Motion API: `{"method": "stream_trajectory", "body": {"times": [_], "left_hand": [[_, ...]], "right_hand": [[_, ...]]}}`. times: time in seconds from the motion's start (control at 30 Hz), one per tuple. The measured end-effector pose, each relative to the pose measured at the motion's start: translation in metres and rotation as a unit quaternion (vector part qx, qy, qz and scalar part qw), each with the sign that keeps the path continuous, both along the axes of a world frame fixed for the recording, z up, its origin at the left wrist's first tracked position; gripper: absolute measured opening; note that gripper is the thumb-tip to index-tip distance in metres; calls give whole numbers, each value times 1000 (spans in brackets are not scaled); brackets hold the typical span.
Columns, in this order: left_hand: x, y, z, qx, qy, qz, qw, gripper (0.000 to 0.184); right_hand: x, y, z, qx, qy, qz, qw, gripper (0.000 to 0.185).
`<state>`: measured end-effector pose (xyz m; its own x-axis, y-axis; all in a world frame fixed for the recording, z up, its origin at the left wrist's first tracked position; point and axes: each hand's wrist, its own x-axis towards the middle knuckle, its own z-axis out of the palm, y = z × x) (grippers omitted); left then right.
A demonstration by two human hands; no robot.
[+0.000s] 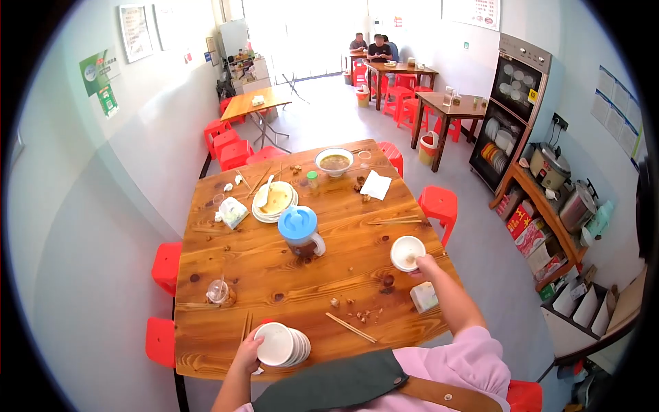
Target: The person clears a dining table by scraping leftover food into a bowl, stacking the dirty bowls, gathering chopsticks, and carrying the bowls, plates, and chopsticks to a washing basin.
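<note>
My left hand (248, 351) is closed on a stack of white bowls (276, 345), tipped on its side at the table's near edge. Out to the right, my right hand (424, 266) grips the rim of another white bowl (406, 251), which has a little residue inside. Below that bowl lies a tissue pack (424, 296). Between my hands are a pair of chopsticks (351, 327) and scattered food scraps (364, 316). A pitcher with a blue lid (299, 223) stands mid-table, holding dark liquid.
Stacked plates with a spoon (276, 198), a soup bowl (335, 162), a crumpled napkin (376, 185) and a glass jar (218, 292) are on the wooden table (329, 275). Red stools (438, 206) surround it. A dish cabinet (508, 110) stands right; people (379, 49) sit far back.
</note>
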<state>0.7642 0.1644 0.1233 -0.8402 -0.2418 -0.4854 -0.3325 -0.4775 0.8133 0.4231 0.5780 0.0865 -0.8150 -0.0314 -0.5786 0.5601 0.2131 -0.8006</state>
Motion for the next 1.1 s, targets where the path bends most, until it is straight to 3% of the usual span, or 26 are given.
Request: {"method": "stream_trajectory", "body": {"times": [0.27,0.37,0.47,0.6,0.77,0.9,1.1], "left_hand": [[-3,0,-10,69,65,-1,995,37],[-1,6,0,83,68,-4,994,51],[0,13,14,85,122,-16,989,57],[2,11,13,76,78,11,994,61],[6,11,16,95,57,5,994,66],[5,8,4,113,107,-11,988,68],[3,7,-1,158,118,0,980,68]], "right_hand": [[104,-125,110,-172,-57,278,943,36],[137,-172,130,-202,-75,358,909,37],[171,-210,150,-137,-77,405,901,37],[195,-237,152,-91,-65,457,883,37],[206,-262,150,71,0,589,805,36],[218,-270,153,161,32,641,750,42],[218,-257,153,91,49,585,804,48]]}}
